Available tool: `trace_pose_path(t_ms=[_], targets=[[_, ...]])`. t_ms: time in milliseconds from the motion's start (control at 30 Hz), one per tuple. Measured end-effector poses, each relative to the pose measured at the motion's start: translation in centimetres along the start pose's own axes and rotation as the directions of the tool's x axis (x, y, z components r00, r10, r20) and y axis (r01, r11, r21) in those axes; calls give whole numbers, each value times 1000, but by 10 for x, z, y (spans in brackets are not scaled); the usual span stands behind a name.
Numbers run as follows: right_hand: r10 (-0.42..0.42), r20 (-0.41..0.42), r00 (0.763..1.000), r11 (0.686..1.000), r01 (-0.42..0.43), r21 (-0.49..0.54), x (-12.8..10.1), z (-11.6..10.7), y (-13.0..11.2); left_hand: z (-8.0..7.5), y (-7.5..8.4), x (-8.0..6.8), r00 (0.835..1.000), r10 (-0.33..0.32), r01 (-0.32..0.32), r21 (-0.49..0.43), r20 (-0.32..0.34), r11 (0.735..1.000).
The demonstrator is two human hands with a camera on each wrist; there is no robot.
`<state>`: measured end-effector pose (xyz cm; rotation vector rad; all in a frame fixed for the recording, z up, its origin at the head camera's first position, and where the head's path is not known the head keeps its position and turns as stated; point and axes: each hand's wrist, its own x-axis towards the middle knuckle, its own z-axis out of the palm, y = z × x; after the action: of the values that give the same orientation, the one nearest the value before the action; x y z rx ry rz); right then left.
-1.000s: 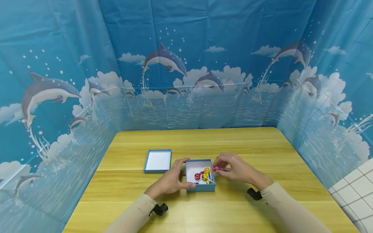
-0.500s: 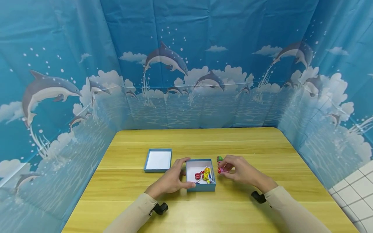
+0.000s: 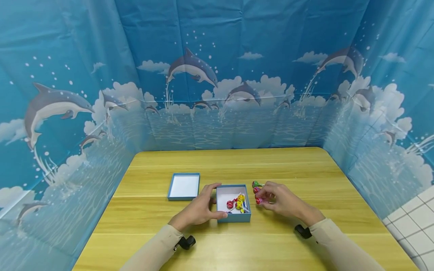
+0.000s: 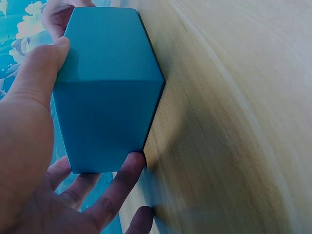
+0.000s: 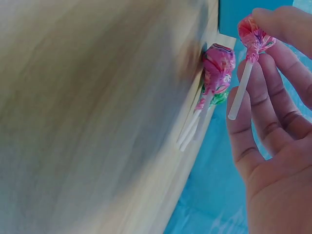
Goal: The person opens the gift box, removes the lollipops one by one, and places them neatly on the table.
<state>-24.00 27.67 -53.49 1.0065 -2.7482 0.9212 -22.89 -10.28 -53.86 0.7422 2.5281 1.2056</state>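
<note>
A square blue box (image 3: 234, 218) stands on the table with several wrapped lollipops (image 3: 239, 203), red and yellow, inside. My left hand (image 3: 199, 211) grips its left side, thumb at the near corner and fingers round the far one. To the right of the box, my right hand (image 3: 283, 199) pinches a pink-red lollipop (image 5: 252, 34) by its wrapped head, the white stick pointing down across the fingers in the right wrist view. Beside it on the table lie a green lollipop (image 3: 255, 184) and a pink one (image 5: 219, 66), their sticks side by side.
The box's lid (image 3: 184, 186), white inside, lies behind and left of the box. The wooden table (image 3: 217, 248) is bounded at the back and sides by a blue dolphin-print curtain (image 3: 217, 124).
My right hand has moved right, away from the box's edge, with the pink-red lollipop, uncovering the green and pink ones. The left hand has stayed on the box.
</note>
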Motion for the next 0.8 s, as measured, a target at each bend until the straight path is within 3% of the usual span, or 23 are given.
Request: trace_pose_path(t_ms=[800], targets=[[51, 38, 998, 999, -50, -15, 0, 7, 4, 0, -1, 0, 1000, -1, 1, -1, 1, 1000]])
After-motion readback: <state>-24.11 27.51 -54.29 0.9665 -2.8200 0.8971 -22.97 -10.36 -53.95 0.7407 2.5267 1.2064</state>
